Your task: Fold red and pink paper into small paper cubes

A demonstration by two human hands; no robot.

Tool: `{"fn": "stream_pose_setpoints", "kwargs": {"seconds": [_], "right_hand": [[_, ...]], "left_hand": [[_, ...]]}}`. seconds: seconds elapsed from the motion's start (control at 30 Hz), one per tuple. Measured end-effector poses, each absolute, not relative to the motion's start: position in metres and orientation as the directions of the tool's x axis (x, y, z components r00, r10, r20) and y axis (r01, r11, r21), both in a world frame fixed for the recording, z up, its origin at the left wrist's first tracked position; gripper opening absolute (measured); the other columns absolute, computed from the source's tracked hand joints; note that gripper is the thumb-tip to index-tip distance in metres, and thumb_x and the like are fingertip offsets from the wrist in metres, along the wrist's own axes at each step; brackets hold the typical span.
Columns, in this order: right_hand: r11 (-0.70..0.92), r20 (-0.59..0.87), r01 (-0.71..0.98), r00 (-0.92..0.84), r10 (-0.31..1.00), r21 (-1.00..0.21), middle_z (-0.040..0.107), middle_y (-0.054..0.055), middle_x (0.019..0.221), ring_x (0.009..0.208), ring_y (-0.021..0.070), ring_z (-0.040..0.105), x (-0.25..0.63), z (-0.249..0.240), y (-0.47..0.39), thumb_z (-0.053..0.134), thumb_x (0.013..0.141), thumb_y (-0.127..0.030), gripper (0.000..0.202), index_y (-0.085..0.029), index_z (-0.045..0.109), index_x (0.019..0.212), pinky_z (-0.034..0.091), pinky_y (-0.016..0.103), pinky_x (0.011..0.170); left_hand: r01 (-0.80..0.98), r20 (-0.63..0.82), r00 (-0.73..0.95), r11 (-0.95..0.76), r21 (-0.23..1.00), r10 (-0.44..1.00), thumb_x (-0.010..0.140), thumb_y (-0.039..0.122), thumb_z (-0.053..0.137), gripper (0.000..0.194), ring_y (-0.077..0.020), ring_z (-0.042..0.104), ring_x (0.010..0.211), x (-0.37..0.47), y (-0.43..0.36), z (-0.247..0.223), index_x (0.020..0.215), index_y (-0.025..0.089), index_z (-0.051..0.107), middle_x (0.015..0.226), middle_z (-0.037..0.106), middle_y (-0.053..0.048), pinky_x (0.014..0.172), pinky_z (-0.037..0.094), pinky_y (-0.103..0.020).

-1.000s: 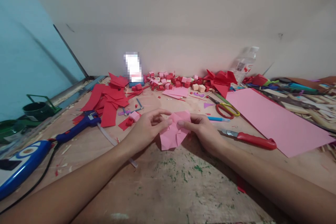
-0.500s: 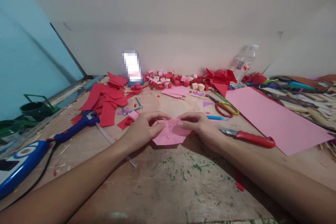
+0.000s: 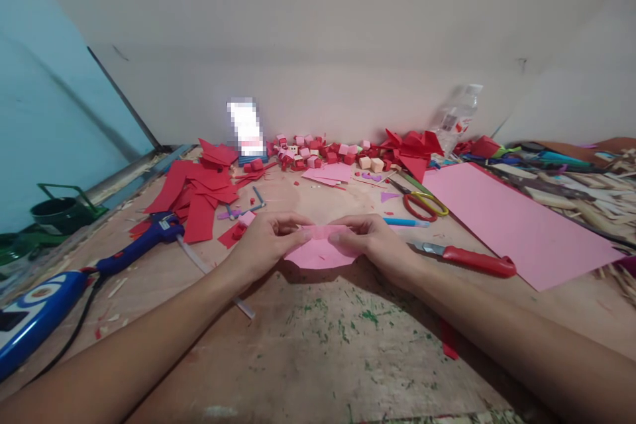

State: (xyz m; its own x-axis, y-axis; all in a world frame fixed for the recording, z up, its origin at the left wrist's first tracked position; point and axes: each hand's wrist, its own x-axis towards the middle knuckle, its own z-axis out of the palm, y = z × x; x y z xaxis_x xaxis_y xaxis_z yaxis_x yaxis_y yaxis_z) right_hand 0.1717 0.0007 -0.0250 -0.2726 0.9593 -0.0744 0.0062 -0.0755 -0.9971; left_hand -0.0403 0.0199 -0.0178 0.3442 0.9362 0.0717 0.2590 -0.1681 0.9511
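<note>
A small piece of pink paper (image 3: 322,256) with cut-off corners is held between my two hands just above the table. My left hand (image 3: 278,238) pinches its left part, thumb on top. On the right part, my right hand (image 3: 365,238) grips in the same way, with the thumb tips close together. The paper's near edge bows slightly, and its far edge is partly hidden by my fingers. Beyond my right hand lie a blue pen (image 3: 405,222) and a red-handled knife (image 3: 479,261).
On the wooden table (image 3: 308,358) are a blue glue gun (image 3: 142,245), red paper strips (image 3: 201,222), scissors (image 3: 424,205) and a large pink sheet (image 3: 517,225). Small paper cubes (image 3: 318,152), a phone (image 3: 247,127) and a bottle (image 3: 460,116) stand by the wall.
The pink paper's near edge has risen slightly and bows more. My thumbs have shifted a little on it. The whole view has moved slightly, so the surroundings appear further left.
</note>
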Motion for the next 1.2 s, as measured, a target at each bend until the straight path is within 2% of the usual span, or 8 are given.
{"fn": "stream_pose_setpoints", "kwargs": {"seconds": [0.2, 0.4, 0.6, 0.73, 0.83, 1.0, 1.1, 1.2], "right_hand": [[-0.066, -0.051, -0.046, -0.270, 0.961, -0.997, 0.076, 0.008, 0.082, 0.069, 0.0165, 0.054, 0.1719, -0.0273, 0.0011, 0.076, 0.072, -0.027, 0.026, -0.016, 0.084, 0.095, 0.037, 0.030, 0.063], [-0.050, -0.044, -0.019, -0.229, 0.972, -0.999, 0.079, 0.007, 0.090, 0.079, 0.0201, 0.061, 0.1716, -0.0279, 0.0018, 0.076, 0.070, -0.024, 0.021, -0.020, 0.084, 0.089, 0.045, 0.034, 0.075], [0.048, 0.028, 0.076, -0.242, 0.970, -0.996, 0.079, 0.007, 0.098, 0.094, 0.0242, 0.065, 0.1702, -0.0238, -0.0011, 0.077, 0.078, -0.037, 0.021, -0.022, 0.083, 0.092, 0.046, 0.036, 0.085], [0.038, 0.018, 0.089, -0.216, 0.976, -0.995, 0.078, 0.007, 0.092, 0.084, 0.0219, 0.064, 0.1693, -0.0223, -0.0023, 0.075, 0.076, -0.031, 0.019, -0.019, 0.082, 0.090, 0.046, 0.033, 0.077], [0.031, 0.011, 0.089, -0.218, 0.976, -0.996, 0.078, 0.007, 0.089, 0.080, 0.0209, 0.063, 0.1690, -0.0232, -0.0021, 0.076, 0.074, -0.029, 0.018, -0.018, 0.082, 0.087, 0.046, 0.032, 0.073], [0.012, 0.000, 0.068, -0.184, 0.983, -0.998, 0.078, 0.008, 0.089, 0.078, 0.0206, 0.063, 0.1687, -0.0258, -0.0012, 0.078, 0.072, -0.029, 0.018, -0.019, 0.082, 0.086, 0.047, 0.033, 0.071], [0.007, -0.004, 0.060, -0.184, 0.983, -0.998, 0.078, 0.008, 0.088, 0.077, 0.0204, 0.063, 0.1694, -0.0265, -0.0005, 0.079, 0.072, -0.029, 0.018, -0.019, 0.082, 0.086, 0.047, 0.033, 0.070], [-0.007, -0.016, 0.052, -0.181, 0.983, -0.999, 0.077, 0.009, 0.087, 0.076, 0.0203, 0.063, 0.1702, -0.0266, 0.0005, 0.080, 0.071, -0.030, 0.019, -0.018, 0.082, 0.086, 0.046, 0.033, 0.069]], "left_hand": [[0.255, 0.168, 0.294, -0.246, 0.935, 0.941, 0.077, 0.031, 0.077, 0.012, -0.0184, 0.065, 0.077, -0.0403, 0.0193, -0.0155, 0.081, 0.021, 0.081, 0.084, 0.077, -0.004, 0.065, 0.049, -0.026], [0.271, 0.165, 0.323, -0.258, 0.927, 0.932, 0.082, 0.039, 0.074, 0.020, -0.0191, 0.065, 0.074, -0.0404, 0.0200, -0.0139, 0.078, 0.021, 0.081, 0.079, 0.076, -0.004, 0.064, 0.048, -0.027], [0.351, 0.220, 0.317, -0.330, 0.876, 0.923, 0.080, 0.035, 0.075, 0.015, -0.0205, 0.067, 0.084, -0.0398, 0.0162, -0.0087, 0.086, 0.022, 0.080, 0.090, 0.076, -0.004, 0.073, 0.050, -0.028], [0.366, 0.213, 0.284, -0.311, 0.877, 0.935, 0.076, 0.032, 0.077, 0.020, -0.0223, 0.067, 0.091, -0.0405, 0.0155, -0.0088, 0.093, 0.021, 0.080, 0.098, 0.076, -0.005, 0.076, 0.051, -0.030], [0.353, 0.181, 0.275, -0.275, 0.895, 0.944, 0.076, 0.032, 0.077, 0.023, -0.0219, 0.066, 0.089, -0.0414, 0.0164, -0.0119, 0.095, 0.020, 0.079, 0.098, 0.074, -0.005, 0.072, 0.049, -0.028], [0.264, 0.064, 0.314, -0.152, 0.953, 0.947, 0.081, 0.043, 0.071, 0.028, -0.0163, 0.056, 0.065, -0.0408, 0.0167, -0.0144, 0.084, 0.017, 0.078, 0.071, 0.065, -0.003, 0.054, 0.038, -0.024], [0.240, 0.075, 0.308, -0.154, 0.959, 0.948, 0.079, 0.043, 0.072, 0.027, -0.0139, 0.049, 0.059, -0.0399, 0.0168, -0.0143, 0.074, 0.017, 0.075, 0.063, 0.058, -0.001, 0.050, 0.033, -0.023], [0.215, 0.090, 0.261, -0.148, 0.965, 0.961, 0.076, 0.041, 0.074, 0.024, -0.0138, 0.048, 0.059, -0.0403, 0.0182, -0.0151, 0.071, 0.017, 0.075, 0.062, 0.058, 0.000, 0.051, 0.032, -0.023]]}}
